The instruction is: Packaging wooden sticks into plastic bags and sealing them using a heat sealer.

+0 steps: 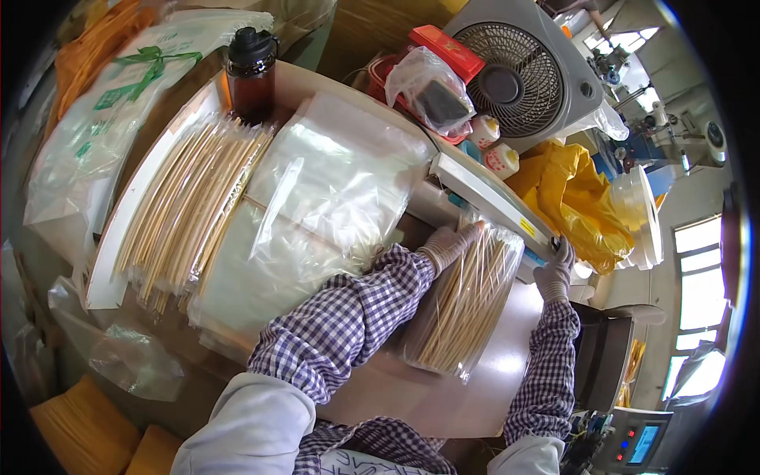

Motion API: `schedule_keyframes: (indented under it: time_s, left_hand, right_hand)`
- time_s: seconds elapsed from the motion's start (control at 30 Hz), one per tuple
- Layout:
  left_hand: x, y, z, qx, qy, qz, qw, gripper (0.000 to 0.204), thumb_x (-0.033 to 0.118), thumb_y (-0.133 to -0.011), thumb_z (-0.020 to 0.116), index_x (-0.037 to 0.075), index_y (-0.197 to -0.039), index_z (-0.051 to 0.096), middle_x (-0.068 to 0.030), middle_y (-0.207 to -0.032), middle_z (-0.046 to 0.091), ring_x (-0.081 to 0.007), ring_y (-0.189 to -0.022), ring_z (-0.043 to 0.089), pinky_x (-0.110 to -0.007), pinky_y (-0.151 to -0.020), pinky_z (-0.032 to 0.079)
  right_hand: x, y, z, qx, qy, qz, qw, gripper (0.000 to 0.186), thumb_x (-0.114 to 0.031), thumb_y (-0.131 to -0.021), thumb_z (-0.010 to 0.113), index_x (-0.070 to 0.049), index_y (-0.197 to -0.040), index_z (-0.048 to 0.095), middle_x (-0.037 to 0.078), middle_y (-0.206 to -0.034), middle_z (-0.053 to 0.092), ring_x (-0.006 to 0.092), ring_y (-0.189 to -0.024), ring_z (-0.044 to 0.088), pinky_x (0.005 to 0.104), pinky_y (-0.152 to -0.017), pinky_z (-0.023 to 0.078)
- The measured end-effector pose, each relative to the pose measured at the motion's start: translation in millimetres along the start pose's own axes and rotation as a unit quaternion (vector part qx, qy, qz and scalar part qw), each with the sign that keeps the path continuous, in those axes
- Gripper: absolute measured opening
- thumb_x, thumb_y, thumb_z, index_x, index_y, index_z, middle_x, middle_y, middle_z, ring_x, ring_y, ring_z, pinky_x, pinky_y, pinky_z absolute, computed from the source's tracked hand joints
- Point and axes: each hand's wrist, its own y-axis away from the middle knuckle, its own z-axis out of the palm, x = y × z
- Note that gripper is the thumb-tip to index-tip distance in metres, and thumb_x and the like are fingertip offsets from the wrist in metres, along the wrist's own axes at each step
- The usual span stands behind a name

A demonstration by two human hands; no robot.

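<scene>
My gloved left hand (448, 247) grips the top end of a clear bag of thin wooden sticks (459, 309) lying on the pale work surface. That bag's upper end is at a long metal bar, apparently a sealer (495, 198). My gloved right hand (554, 269) has its fingers curled on the right end of this bar, to the right of the bag. Left of my hands, a stack of flat clear bags (317, 182) lies beside several bundles of bagged sticks (182, 198) in a white-edged tray (111, 277).
A dark bottle (249, 79) stands behind the bundles. At the back are a box fan (499, 79), a red box (443, 47), small white bottles (499, 158) and a yellow bag (570, 206). A device with a screen (641, 439) sits at lower right, orange sheets (79, 419) at lower left.
</scene>
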Motion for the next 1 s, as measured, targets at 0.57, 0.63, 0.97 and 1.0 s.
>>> schedule_keyframes:
  time_s: [0.57, 0.63, 0.97, 1.0]
  left_hand:
    - [-3.0, 0.9, 17.6, 0.054, 0.045, 0.022, 0.997, 0.057, 0.053, -0.084, 0.052, -0.002, -0.09, 0.063, -0.0097, -0.082, 0.061, -0.015, -0.078, 0.052, -0.029, -0.078, 0.041]
    - [2.1, 3.3, 17.9, 0.073, -0.016, 0.008, 0.997, 0.061, 0.057, -0.083, 0.05, -0.002, -0.085, 0.062, -0.0128, -0.075, 0.06, -0.0177, -0.073, 0.052, -0.031, -0.075, 0.041]
    - [9.6, 5.3, 13.6, 0.092, -0.037, 0.001, 0.995, 0.069, 0.063, -0.082, 0.044, -0.003, -0.085, 0.062, -0.0218, -0.079, 0.061, -0.0314, -0.078, 0.058, -0.038, -0.075, 0.043]
    - [8.8, 5.3, 15.3, 0.093, -0.037, 0.0, 0.995, 0.069, 0.063, -0.082, 0.044, -0.003, -0.085, 0.062, -0.0218, -0.079, 0.061, -0.0314, -0.078, 0.058, -0.038, -0.075, 0.043]
  right_hand:
    - [46.7, -4.8, 27.9, 0.025, 0.016, -0.003, 1.0, 0.09, 0.0, -0.061, 0.059, -0.009, -0.135, 0.009, 0.018, -0.135, 0.02, 0.0347, -0.129, 0.019, 0.0351, -0.109, 0.02]
    - [50.9, -7.3, 31.9, 0.024, 0.007, -0.003, 1.0, 0.09, 0.0, -0.061, 0.059, -0.009, -0.135, 0.01, 0.019, -0.135, 0.021, 0.0348, -0.129, 0.019, 0.0349, -0.109, 0.02]
    - [52.1, -11.3, 42.3, 0.053, 0.021, -0.02, 0.998, 0.083, -0.001, -0.063, 0.059, -0.006, -0.133, 0.015, 0.021, -0.13, 0.028, 0.036, -0.122, 0.027, 0.0389, -0.105, 0.023]
    - [53.9, -10.9, 42.1, 0.048, 0.014, -0.013, 0.999, 0.083, -0.002, -0.063, 0.059, -0.006, -0.133, 0.015, 0.021, -0.129, 0.028, 0.036, -0.123, 0.027, 0.0391, -0.105, 0.023]
